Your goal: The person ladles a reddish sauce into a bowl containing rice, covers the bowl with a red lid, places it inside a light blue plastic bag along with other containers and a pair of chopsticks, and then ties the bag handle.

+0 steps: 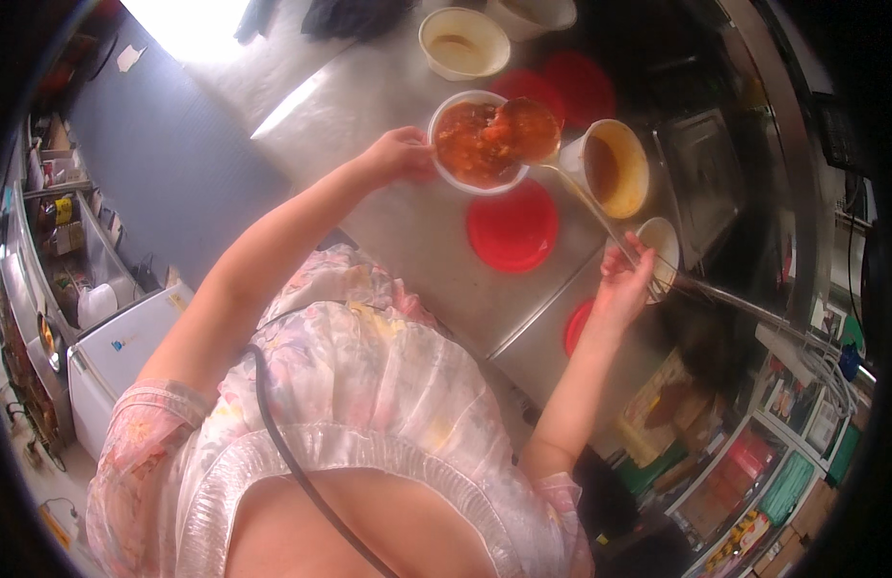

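Observation:
My left hand (404,155) grips the left rim of a white bowl (436,160) that holds chunky red-orange stew (469,141). In my right hand (626,278) is the long handle of a metal ladle (589,206). The ladle's scoop, full of red stew, is tilted over the right side of the bowl. A red round lid (513,227) lies on the metal counter just below the bowl. Right of the scoop stands a white tub (619,170) with brownish liquid and stained inner walls. Another white container (663,242) is partly hidden behind my right hand.
Two more pale bowls (464,43) stand at the far side of the metal counter (388,224). Further red lids (580,87) lie behind the stew bowl. A metal bar (742,300) runs along the right. One red lid (577,329) sits near my right forearm.

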{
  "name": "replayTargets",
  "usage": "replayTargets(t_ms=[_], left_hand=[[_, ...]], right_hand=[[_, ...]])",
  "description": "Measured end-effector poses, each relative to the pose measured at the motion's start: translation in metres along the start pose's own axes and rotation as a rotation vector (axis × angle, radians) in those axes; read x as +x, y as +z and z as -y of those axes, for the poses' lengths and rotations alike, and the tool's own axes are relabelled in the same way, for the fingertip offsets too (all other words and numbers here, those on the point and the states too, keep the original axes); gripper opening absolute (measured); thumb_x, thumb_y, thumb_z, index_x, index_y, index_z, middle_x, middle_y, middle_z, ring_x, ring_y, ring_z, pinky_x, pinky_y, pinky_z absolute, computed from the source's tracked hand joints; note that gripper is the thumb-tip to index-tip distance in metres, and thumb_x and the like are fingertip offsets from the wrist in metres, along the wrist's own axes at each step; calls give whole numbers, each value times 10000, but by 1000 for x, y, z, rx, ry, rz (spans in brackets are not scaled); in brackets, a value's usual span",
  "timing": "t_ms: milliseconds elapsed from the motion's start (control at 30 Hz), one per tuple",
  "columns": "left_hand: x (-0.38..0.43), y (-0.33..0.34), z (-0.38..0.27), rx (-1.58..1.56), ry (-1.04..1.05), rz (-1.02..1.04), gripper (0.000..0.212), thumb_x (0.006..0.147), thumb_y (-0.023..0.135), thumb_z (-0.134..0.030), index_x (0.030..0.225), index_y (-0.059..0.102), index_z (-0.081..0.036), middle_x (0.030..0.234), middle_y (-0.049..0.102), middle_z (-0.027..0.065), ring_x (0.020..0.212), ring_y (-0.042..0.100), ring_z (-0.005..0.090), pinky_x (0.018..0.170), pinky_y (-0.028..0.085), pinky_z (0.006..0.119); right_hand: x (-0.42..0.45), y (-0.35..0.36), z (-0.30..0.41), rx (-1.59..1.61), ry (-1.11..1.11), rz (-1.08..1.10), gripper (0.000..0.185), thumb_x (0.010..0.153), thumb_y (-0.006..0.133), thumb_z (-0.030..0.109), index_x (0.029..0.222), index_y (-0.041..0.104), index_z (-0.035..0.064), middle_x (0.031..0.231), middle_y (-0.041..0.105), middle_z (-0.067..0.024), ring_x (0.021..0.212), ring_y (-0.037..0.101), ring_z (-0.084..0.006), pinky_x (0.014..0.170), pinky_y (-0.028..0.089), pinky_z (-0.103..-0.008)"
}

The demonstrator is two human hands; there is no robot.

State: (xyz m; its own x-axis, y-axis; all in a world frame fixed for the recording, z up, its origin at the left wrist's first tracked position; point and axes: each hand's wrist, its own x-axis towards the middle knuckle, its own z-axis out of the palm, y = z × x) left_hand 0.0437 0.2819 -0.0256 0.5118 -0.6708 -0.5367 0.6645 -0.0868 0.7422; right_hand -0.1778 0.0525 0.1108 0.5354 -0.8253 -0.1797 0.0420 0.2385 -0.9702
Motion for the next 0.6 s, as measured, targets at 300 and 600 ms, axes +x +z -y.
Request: replayTargets(t_ms=[300,600], left_hand=[[1,0,0,-50,-9,21,237,808,550,-175,936,464,5,841,556,119,768,588,220,672,507,316],[1,2,-1,-38,-14,21,223,805,548,-148,934,454,7,855,553,127,801,583,233,695,509,331]], right_hand=[[-19,36,-15,-253,-12,39,352,890,352,298,916,523,-8,677,546,-84,519,511,-118,472,395,-205],[-23,35,-18,-430,-204,159,315,876,320,197,897,542,-25,673,542,-97,515,522,-134,476,409,-224]])
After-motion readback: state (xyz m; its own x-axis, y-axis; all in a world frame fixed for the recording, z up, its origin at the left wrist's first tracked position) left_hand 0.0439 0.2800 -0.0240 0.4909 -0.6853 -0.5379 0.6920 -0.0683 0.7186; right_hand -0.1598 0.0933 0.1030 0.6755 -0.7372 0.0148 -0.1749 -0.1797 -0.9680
